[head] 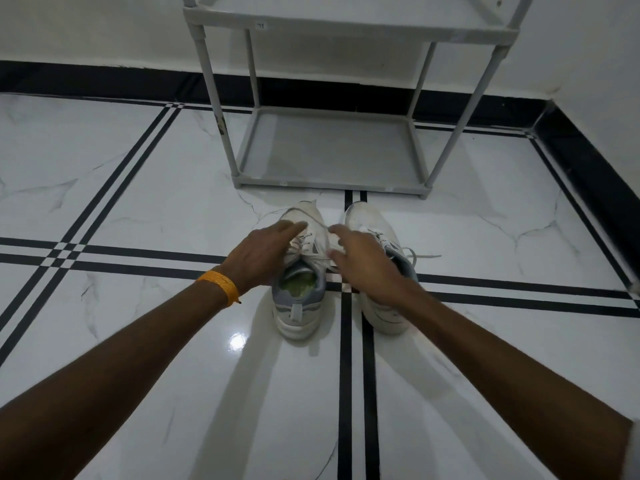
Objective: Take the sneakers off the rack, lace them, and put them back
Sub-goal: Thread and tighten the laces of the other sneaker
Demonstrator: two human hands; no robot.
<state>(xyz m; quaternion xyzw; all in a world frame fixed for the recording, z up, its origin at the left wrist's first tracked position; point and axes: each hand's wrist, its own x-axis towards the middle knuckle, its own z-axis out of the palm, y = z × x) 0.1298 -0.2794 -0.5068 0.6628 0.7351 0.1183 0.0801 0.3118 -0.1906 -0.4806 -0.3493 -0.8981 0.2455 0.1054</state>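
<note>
Two white sneakers with grey collars stand side by side on the floor, toes toward the rack. The left sneaker (301,299) shows a green insole. My left hand (266,251) hovers over its left side, fingers spread and holding nothing. My right hand (363,261) is spread above the gap between the shoes and covers part of the right sneaker (377,216). A loose lace (424,255) trails from the right sneaker onto the floor. The grey shoe rack (329,147) stands just beyond the toes, its bottom shelf bare.
The floor is glossy white marble tile (145,209) with black stripes. A black skirting (104,81) runs along the white wall behind the rack and down the right side. An orange band (220,284) is on my left wrist.
</note>
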